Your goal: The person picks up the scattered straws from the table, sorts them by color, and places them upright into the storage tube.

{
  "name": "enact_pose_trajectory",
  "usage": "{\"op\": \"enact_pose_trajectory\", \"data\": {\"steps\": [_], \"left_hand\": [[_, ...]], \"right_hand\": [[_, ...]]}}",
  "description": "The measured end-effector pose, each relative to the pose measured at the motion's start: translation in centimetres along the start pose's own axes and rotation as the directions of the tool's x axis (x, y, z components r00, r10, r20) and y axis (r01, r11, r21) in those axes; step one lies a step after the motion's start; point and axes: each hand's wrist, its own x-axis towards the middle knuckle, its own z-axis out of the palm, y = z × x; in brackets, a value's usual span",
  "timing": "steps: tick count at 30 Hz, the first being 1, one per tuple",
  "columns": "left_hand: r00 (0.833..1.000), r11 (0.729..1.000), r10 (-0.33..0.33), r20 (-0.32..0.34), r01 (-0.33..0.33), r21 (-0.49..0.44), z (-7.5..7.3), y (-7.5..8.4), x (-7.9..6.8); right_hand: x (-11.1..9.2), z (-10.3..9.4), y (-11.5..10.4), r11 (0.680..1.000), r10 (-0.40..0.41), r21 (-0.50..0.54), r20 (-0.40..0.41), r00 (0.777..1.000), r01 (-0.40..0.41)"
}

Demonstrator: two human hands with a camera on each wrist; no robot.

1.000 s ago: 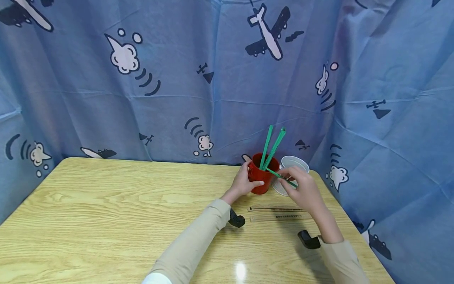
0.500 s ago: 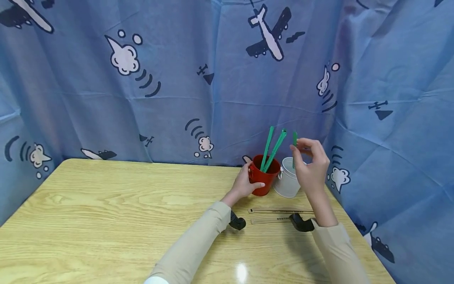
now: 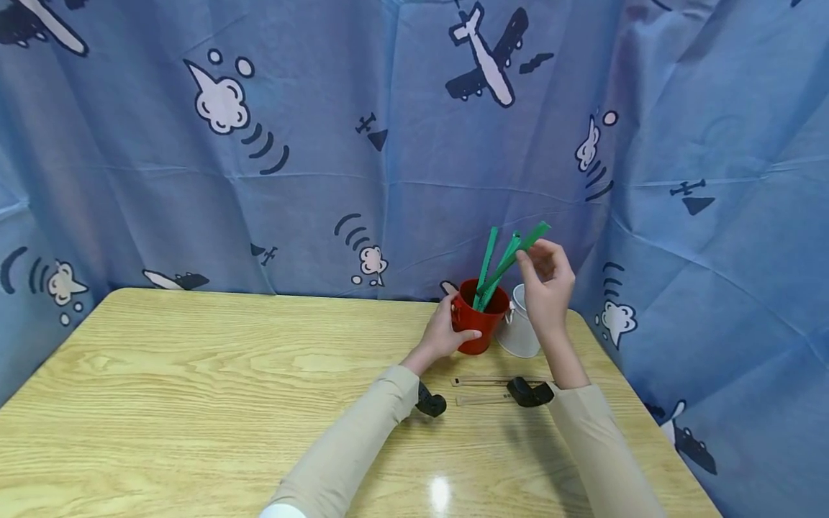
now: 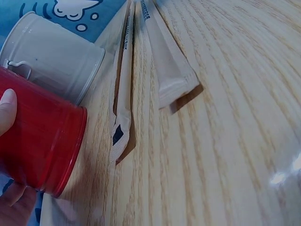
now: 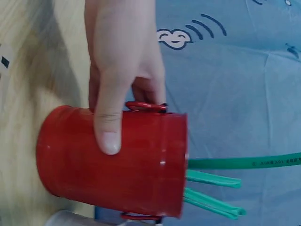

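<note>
My left hand (image 3: 443,329) grips a small red metal bucket (image 3: 476,334), thumb across its side below a small side handle. Inside lean several slim green wrapped straws (image 3: 487,262). Above and right of the bucket, my right hand (image 3: 549,284) pinches the upper part of another green wrapped straw (image 3: 532,237), which slants down with its low end inside the rim. Dark print shows on this straw (image 5: 268,161) in the right wrist view, where the right hand itself is out of sight. In the left wrist view only parts of the left hand (image 4: 7,110) show on the bucket.
A white bucket (image 3: 518,334) stands right beside the red one, partly behind the right hand. In front lie two brown paper-wrapped sticks (image 3: 482,382). Black wrist mounts (image 3: 529,392) stick out near both sleeves. A blue patterned curtain (image 3: 311,144) hangs behind the wooden table (image 3: 227,374).
My right hand has risen from beside the red bucket, turning the straw upright, then moved left so its low end is in the bucket. The left hand keeps its hold.
</note>
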Motion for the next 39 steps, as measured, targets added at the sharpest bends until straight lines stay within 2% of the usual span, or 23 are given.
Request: {"op": "enact_pose_trajectory", "data": {"steps": [5,10,15,19,22,27,34,39], "left_hand": [[1.000,1.000,-0.008,0.002,0.008,0.004,-0.1,0.0,0.1],[1.000,1.000,-0.010,0.001,0.010,0.005,-0.1,-0.1,0.1],[1.000,1.000,-0.023,0.000,0.023,0.005,0.0,-0.1,0.0],[0.999,0.999,-0.034,-0.004,0.034,0.008,0.3,-0.2,-0.2],[0.999,0.999,-0.032,-0.006,0.032,0.008,0.5,-0.3,-0.1],[1.000,0.999,-0.030,-0.002,0.030,0.020,0.4,-0.2,0.1],[0.999,0.999,-0.037,0.000,0.037,0.015,0.3,-0.3,0.2],[0.999,0.999,-0.044,0.004,0.044,0.028,0.1,-0.4,0.3]], "right_hand": [[0.0,0.1,0.5,0.989,0.144,-0.031,0.009,0.990,-0.143],[-0.1,0.3,2.1,0.980,0.194,-0.053,0.032,0.980,-0.192],[-0.7,0.5,3.5,0.972,0.211,-0.121,0.051,0.976,-0.203],[-1.1,0.6,6.1,0.957,0.226,-0.191,0.019,0.974,-0.219],[-1.1,0.6,7.7,0.934,0.217,-0.295,0.017,0.976,-0.203],[-0.8,0.2,7.8,0.879,0.195,-0.454,0.067,0.979,-0.144],[-0.7,-1.8,8.2,0.885,0.157,-0.452,0.075,0.985,-0.107],[-0.4,-3.7,8.8,0.905,0.163,-0.408,0.068,0.984,-0.122]]}}
